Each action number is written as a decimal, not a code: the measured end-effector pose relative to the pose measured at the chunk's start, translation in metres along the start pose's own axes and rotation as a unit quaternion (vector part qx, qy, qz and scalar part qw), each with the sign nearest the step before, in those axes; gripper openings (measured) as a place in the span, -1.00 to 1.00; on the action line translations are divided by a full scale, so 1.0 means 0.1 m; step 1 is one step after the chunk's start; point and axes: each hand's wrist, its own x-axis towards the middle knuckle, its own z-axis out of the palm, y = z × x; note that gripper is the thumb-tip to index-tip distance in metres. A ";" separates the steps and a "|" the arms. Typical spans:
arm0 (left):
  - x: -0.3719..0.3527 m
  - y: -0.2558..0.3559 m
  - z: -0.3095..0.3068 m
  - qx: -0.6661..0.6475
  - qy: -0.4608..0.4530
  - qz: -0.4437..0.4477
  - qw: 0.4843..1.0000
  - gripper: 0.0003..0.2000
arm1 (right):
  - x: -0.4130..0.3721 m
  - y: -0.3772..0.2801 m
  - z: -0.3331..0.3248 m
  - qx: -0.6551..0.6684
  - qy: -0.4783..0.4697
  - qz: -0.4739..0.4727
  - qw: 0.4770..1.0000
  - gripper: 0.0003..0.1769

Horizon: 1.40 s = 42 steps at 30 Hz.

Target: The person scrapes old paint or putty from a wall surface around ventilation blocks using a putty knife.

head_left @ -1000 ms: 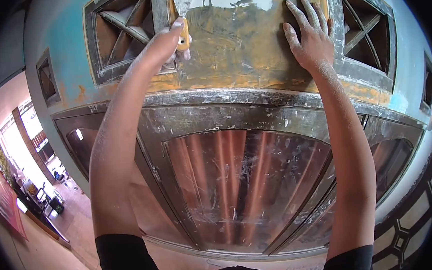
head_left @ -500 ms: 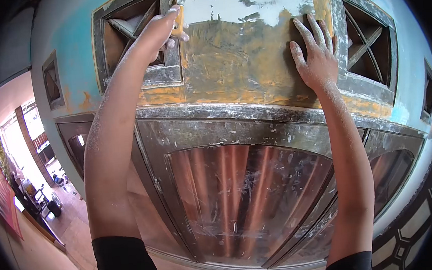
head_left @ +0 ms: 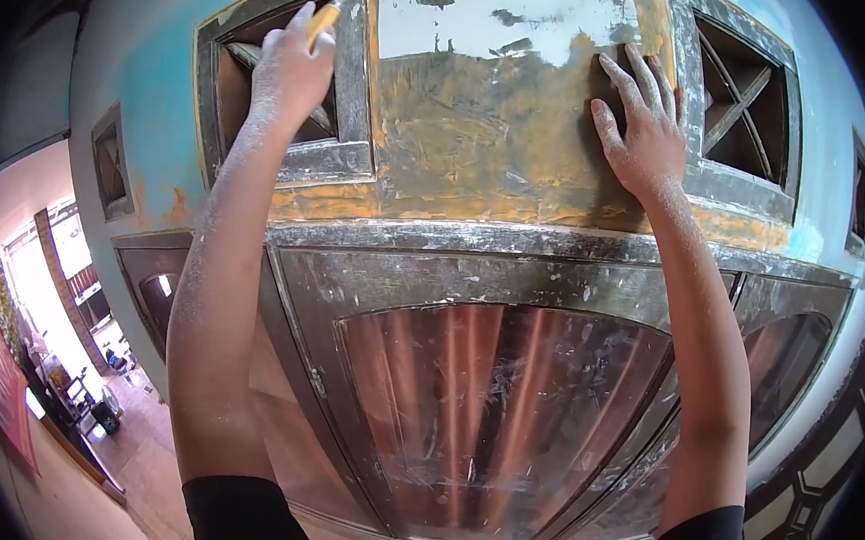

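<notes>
My left hand (head_left: 290,74), dusted white, is closed around the yellow handle of a scraper (head_left: 323,23). Its pale blade points up and right to the top edge of the view, beside the wooden frame of the left vent opening (head_left: 350,95). Whether the blade touches the wall cannot be made out. My right hand (head_left: 646,125), also dusty, rests with fingers spread on the wall panel (head_left: 494,145), near the right vent opening (head_left: 741,98). The panel is white filler above and scraped brown with orange patches below.
Beneath the panel runs a worn wooden ledge (head_left: 430,235), above a dark door with a glass pane (head_left: 512,405) and reddish curtain folds behind it. Turquoise wall paint (head_left: 158,139) shows on the left. A bright doorway (head_left: 51,267) lies farther left.
My left hand has swung left and turned, bringing the scraper's handle and blade into clearer view. My right hand keeps its place on the wall while the whole view shifts slightly.
</notes>
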 end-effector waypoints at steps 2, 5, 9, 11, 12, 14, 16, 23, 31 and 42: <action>-0.03 0.07 -0.02 -0.015 -0.043 -0.001 0.999 -0.43 | -0.01 0.00 0.00 0.002 0.001 -0.001 1.000 -0.40; -0.14 0.42 -0.22 0.098 -0.126 -0.010 0.987 -0.44 | -0.01 0.00 0.01 0.005 0.005 -0.002 1.000 -0.40; -0.01 0.49 -0.13 0.118 -0.085 0.047 0.988 -0.55 | -0.01 0.00 0.00 0.015 0.009 -0.002 1.000 -0.40; 0.15 0.53 -0.15 0.131 -0.140 0.021 0.981 -0.45 | 0.00 0.01 0.00 0.017 0.008 -0.003 1.000 -0.40; 0.21 0.53 -0.12 0.129 -0.140 0.022 0.981 -0.45 | -0.01 0.01 0.00 0.019 0.006 -0.002 1.000 -0.40; 0.29 0.52 -0.06 0.140 -0.088 0.045 0.985 -0.44 | 0.00 0.01 0.00 0.019 0.008 -0.004 1.000 -0.40; 0.30 0.57 -0.06 0.150 -0.096 0.031 0.984 -0.44 | -0.01 0.01 0.00 0.021 0.009 -0.005 1.000 -0.41; 0.36 0.53 0.00 0.150 -0.073 0.061 0.984 -0.52 | -0.02 0.01 -0.01 0.017 0.011 -0.009 1.000 -0.42; 0.54 0.88 -0.32 0.146 -0.138 -0.018 0.979 -0.61 | -0.02 0.00 -0.01 0.015 0.006 -0.008 1.000 -0.41; 0.58 0.85 -0.33 0.122 -0.139 0.021 0.983 -0.53 | -0.03 0.00 -0.01 0.005 0.003 -0.004 1.000 -0.41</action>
